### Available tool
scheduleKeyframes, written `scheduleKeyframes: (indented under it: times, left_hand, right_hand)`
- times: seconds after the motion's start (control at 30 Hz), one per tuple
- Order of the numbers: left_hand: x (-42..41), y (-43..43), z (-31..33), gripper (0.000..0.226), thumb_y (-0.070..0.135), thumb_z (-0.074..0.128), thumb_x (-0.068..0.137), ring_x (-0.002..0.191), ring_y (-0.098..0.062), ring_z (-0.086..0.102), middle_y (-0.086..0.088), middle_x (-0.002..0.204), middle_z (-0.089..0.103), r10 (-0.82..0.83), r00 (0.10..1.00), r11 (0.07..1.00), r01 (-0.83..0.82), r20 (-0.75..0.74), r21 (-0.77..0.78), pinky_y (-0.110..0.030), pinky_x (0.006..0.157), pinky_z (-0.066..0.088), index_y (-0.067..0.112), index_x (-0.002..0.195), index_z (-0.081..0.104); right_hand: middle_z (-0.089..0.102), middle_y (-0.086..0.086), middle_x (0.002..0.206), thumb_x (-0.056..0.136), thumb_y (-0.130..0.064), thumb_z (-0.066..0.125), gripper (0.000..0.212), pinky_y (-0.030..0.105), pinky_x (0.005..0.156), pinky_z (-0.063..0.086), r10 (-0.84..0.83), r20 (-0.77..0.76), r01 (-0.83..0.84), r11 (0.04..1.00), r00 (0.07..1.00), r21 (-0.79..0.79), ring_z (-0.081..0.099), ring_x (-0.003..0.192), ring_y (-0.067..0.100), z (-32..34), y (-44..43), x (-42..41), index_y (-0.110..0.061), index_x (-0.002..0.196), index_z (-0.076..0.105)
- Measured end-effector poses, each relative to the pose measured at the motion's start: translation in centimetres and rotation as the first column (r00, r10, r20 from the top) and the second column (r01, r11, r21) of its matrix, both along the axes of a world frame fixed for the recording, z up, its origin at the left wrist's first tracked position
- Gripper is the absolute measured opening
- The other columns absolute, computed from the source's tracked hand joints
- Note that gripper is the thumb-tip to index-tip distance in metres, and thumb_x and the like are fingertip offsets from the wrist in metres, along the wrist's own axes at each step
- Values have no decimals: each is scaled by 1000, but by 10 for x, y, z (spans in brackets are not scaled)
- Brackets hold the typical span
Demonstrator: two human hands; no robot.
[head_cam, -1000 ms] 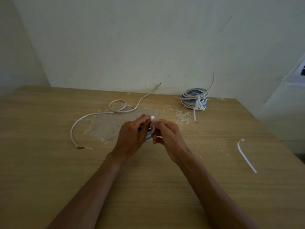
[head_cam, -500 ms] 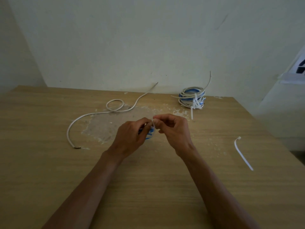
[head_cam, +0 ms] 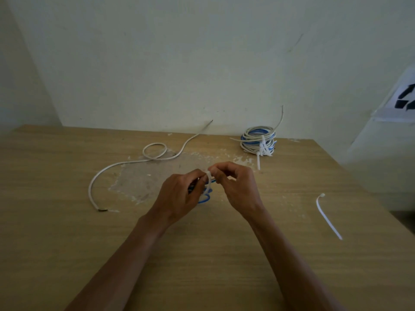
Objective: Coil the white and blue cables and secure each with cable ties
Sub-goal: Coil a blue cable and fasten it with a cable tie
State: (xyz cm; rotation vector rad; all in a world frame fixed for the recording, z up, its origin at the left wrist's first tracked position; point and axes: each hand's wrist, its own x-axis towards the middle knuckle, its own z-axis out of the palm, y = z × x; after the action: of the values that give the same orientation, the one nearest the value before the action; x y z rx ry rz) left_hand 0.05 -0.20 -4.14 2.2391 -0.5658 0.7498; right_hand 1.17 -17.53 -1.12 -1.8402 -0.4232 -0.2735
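Observation:
At the middle of the wooden table [head_cam: 67, 243] my left hand [head_cam: 177, 196] grips a small coil of blue cable [head_cam: 205, 198], most of it hidden behind my fingers. A white cable tie [head_cam: 209, 179] loops over the coil. My right hand [head_cam: 235, 187] pinches the top of that tie between thumb and fingertips. A loose white cable [head_cam: 125, 163] snakes over the table to the left, with one loop in it. At the back right sits a stack of tied white and blue coils [head_cam: 258, 140].
A spare white cable tie [head_cam: 327, 217] lies on the table to the right. Pale scuffed patches and flakes [head_cam: 152, 176] mark the tabletop behind my hands. The wall runs along the table's far edge, and a white ledge [head_cam: 393, 113] stands at the right.
My right hand has shifted up and to the right along the tie. The left hand keeps its hold on the blue coil.

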Motion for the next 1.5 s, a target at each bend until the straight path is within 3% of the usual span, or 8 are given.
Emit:
scheduleKeyframes:
  times: [0.43, 0.5, 0.67, 0.87, 1.13, 1.27, 1.37, 1.5]
  left_hand:
    - [-7, -18, 17, 25, 35, 54, 102, 80, -8, 74, 7, 86, 73, -185, 957, 915, 84, -225, -396, -27, 69, 58, 18, 104, 72]
    - [-7, -16, 18, 23, 34, 59, 100, 78, -11, 75, 5, 85, 75, -215, 944, 904, 95, -249, -417, -32, 70, 61, 15, 100, 73]
    - [-9, -14, 13, 23, 33, 59, 97, 73, -14, 73, 5, 74, 71, -226, 943, 936, 140, -246, -322, -42, 67, 58, 19, 84, 72]
    - [-9, -28, 15, 20, 31, 57, 102, 68, -16, 68, 7, 84, 73, -294, 906, 918, 178, -306, -354, -34, 62, 52, 24, 93, 74]
    - [-14, -27, 20, 20, 22, 59, 101, 98, -6, 71, 8, 96, 77, -369, 856, 879, 195, -363, -434, -25, 90, 55, 17, 100, 78]
    - [-15, -30, 22, 24, 26, 56, 102, 57, 2, 60, 16, 60, 64, -362, 850, 865, 155, -383, -476, -16, 61, 49, 16, 102, 78]
    - [-11, -25, 10, 33, 40, 51, 100, 41, -8, 34, 7, 47, 40, -350, 844, 843, 93, -407, -531, -24, 46, 30, 23, 100, 79]
    - [-5, -20, 5, 46, 24, 36, 109, 38, -6, 32, 0, 51, 42, -363, 822, 781, 11, -439, -625, -18, 41, 27, 17, 84, 74]
  right_hand:
    - [70, -10, 90, 85, -22, 79, 7, 10, 71, 42, -83, 337, 148, 974, 938, -172, 61, 82, 4, 5, -6, -2, -26, 90, 76]
    - [71, -11, 89, 85, -22, 78, 7, 13, 72, 46, -62, 278, 112, 979, 959, -167, 63, 83, 6, 8, -10, -1, -27, 90, 76]
    - [75, -11, 81, 87, -12, 76, 7, 19, 73, 51, -179, 15, 168, 946, 984, 278, 66, 80, 3, 22, -31, 5, -19, 90, 77]
    - [74, -5, 80, 91, -16, 73, 15, 32, 79, 59, -292, -39, 289, 904, 956, 316, 68, 79, 12, 19, -23, 8, -30, 86, 74]
    - [71, 1, 71, 90, -11, 72, 6, 14, 60, 48, -276, -97, 292, 910, 956, 294, 65, 64, 3, 25, -17, 17, -17, 88, 73]
    - [69, 3, 71, 92, -12, 70, 7, 17, 61, 47, -276, -174, 318, 898, 945, 305, 61, 61, 2, 26, -12, 27, -16, 86, 73]
    - [68, -1, 82, 94, -16, 68, 6, 27, 74, 49, -279, -114, 288, 955, 953, 68, 63, 78, 10, 26, -13, 35, -18, 91, 72]
    - [60, -7, 130, 98, -36, 56, 35, 38, 105, 39, -68, 319, 228, 837, 945, -498, 53, 121, 15, 33, -17, 25, -25, 131, 58]
